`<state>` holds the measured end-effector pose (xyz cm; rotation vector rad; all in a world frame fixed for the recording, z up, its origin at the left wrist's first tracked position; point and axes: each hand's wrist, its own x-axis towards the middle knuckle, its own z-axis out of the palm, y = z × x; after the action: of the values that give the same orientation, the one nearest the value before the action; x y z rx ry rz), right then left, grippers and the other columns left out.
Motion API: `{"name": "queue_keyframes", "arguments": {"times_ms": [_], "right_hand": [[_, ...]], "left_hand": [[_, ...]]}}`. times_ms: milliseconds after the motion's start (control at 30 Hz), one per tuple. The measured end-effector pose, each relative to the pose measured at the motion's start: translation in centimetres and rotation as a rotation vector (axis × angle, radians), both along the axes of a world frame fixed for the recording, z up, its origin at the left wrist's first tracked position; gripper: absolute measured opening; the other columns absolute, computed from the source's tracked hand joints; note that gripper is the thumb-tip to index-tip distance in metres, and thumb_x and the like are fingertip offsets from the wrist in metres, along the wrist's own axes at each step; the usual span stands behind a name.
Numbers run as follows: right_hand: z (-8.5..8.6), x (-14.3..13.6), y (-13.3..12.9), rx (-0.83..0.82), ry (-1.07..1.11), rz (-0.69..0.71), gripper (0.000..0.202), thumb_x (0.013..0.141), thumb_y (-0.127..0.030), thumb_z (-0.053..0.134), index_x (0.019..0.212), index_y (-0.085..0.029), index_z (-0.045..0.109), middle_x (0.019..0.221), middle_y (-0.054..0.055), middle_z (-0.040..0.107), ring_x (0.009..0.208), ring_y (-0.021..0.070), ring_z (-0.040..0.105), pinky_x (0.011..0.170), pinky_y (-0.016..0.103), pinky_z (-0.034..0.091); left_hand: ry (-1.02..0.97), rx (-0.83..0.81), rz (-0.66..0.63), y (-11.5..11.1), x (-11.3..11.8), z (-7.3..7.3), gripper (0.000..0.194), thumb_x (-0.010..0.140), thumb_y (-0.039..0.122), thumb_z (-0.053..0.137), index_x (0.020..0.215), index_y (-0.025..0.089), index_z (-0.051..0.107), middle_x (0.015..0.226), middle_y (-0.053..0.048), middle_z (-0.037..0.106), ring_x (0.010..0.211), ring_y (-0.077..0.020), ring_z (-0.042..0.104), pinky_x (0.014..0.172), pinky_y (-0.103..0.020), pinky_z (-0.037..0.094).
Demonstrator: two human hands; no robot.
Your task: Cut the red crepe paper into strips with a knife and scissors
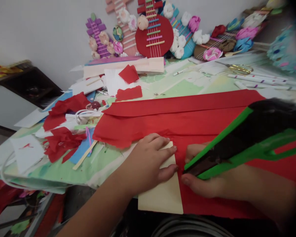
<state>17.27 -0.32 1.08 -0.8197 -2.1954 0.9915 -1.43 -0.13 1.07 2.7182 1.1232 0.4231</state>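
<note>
My left hand [149, 161] lies flat, fingers together, on a cream card [162, 194] at the table's near edge. The card rests on the left end of a long sheet of red crepe paper [177, 118]. My right hand [202, 177] sits just right of the card on the red paper, partly covered by a big green and black tool [239, 138] that it seems to grip. The tool's dark tip touches the paper at the card's right edge.
Torn red paper scraps [61, 138] and white and blue offcuts lie at the left. Paper guitars with paper flowers [153, 33] lean on the back wall. Gold scissors [238, 68] and white sticks lie at the back right.
</note>
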Motion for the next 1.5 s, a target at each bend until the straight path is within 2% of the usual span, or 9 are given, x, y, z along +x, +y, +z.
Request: {"name": "queue_keyframes", "arguments": {"times_ms": [233, 500, 633, 833, 967, 1133, 1233, 1333, 1500], "right_hand": [[-0.13, -0.04, -0.08, -0.004, -0.053, -0.041, 0.026, 0.075, -0.024, 0.051, 0.054, -0.020, 0.038, 0.045, -0.008, 0.037, 0.038, 0.0053, 0.033, 0.037, 0.020, 0.029], [0.11, -0.23, 0.17, 0.239, -0.134, -0.014, 0.028, 0.076, -0.021, 0.048, 0.051, -0.019, 0.038, 0.044, -0.007, 0.039, 0.037, 0.0048, 0.036, 0.041, 0.021, 0.030], [0.03, -0.68, 0.14, 0.323, -0.140, -0.052, 0.023, 0.076, -0.022, 0.046, 0.053, -0.019, 0.041, 0.045, -0.007, 0.038, 0.038, 0.0058, 0.034, 0.045, 0.023, 0.031], [-0.14, -0.56, 0.02, 0.297, -0.141, -0.085, 0.021, 0.073, -0.025, 0.048, 0.055, -0.019, 0.041, 0.044, -0.007, 0.039, 0.036, 0.0056, 0.034, 0.041, 0.022, 0.028], [-0.01, 0.01, -0.10, 0.158, -0.093, -0.075, 0.024, 0.076, -0.024, 0.049, 0.055, -0.019, 0.038, 0.043, -0.008, 0.039, 0.036, 0.0045, 0.034, 0.037, 0.019, 0.026], [0.43, -0.06, -0.09, 0.059, -0.073, 0.024, 0.029, 0.077, -0.023, 0.049, 0.052, -0.019, 0.035, 0.044, -0.008, 0.037, 0.037, 0.0048, 0.034, 0.038, 0.019, 0.029], [0.58, -0.25, -0.03, -0.012, -0.090, 0.026, 0.028, 0.075, -0.022, 0.048, 0.051, -0.019, 0.034, 0.044, -0.007, 0.037, 0.038, 0.0050, 0.034, 0.038, 0.019, 0.030], [0.45, -0.23, 0.00, 0.015, -0.108, 0.015, 0.029, 0.075, -0.023, 0.048, 0.050, -0.019, 0.035, 0.044, -0.007, 0.038, 0.038, 0.0051, 0.035, 0.039, 0.019, 0.030], [0.38, -0.17, 0.08, 0.181, -0.122, 0.014, 0.029, 0.076, -0.021, 0.048, 0.050, -0.018, 0.037, 0.044, -0.007, 0.040, 0.038, 0.0047, 0.036, 0.043, 0.021, 0.031]], "left_hand": [[0.024, -0.029, -0.001, 0.17, -0.03, 0.08, 0.033, 0.083, 0.035, 0.053, 0.110, 0.017, 0.060, 0.105, -0.008, 0.057, 0.097, -0.0244, 0.046, 0.088, -0.038, 0.038], [0.034, -0.030, 0.000, 0.15, -0.02, -0.05, 0.033, 0.084, 0.035, 0.052, 0.111, 0.017, 0.059, 0.105, -0.008, 0.056, 0.098, -0.0240, 0.045, 0.088, -0.038, 0.037], [0.031, -0.037, -0.002, 0.10, -0.01, 0.06, 0.032, 0.084, 0.035, 0.052, 0.110, 0.018, 0.059, 0.104, -0.008, 0.056, 0.097, -0.0240, 0.046, 0.087, -0.038, 0.038], [0.022, -0.038, 0.002, 0.14, 0.03, -0.05, 0.032, 0.083, 0.035, 0.053, 0.109, 0.017, 0.059, 0.104, -0.007, 0.056, 0.097, -0.0237, 0.046, 0.088, -0.037, 0.038], [0.012, -0.015, 0.000, 0.14, -0.04, -0.09, 0.034, 0.083, 0.035, 0.053, 0.111, 0.017, 0.059, 0.106, -0.008, 0.056, 0.099, -0.0240, 0.045, 0.089, -0.038, 0.037], [0.024, -0.034, -0.001, 0.10, -0.12, 0.04, 0.031, 0.083, 0.035, 0.053, 0.109, 0.018, 0.059, 0.106, -0.008, 0.056, 0.098, -0.0238, 0.046, 0.088, -0.039, 0.038], [0.028, -0.040, -0.003, 0.10, -0.10, 0.07, 0.032, 0.083, 0.036, 0.053, 0.109, 0.018, 0.059, 0.107, -0.008, 0.056, 0.098, -0.0242, 0.046, 0.088, -0.039, 0.038], [0.034, -0.036, -0.002, 0.15, -0.04, 0.05, 0.032, 0.083, 0.036, 0.053, 0.109, 0.017, 0.060, 0.108, -0.009, 0.056, 0.099, -0.0245, 0.046, 0.089, -0.039, 0.037], [0.041, -0.040, -0.002, 0.17, 0.02, 0.04, 0.033, 0.084, 0.036, 0.052, 0.110, 0.018, 0.059, 0.108, -0.008, 0.056, 0.099, -0.0245, 0.046, 0.090, -0.039, 0.037]]}}
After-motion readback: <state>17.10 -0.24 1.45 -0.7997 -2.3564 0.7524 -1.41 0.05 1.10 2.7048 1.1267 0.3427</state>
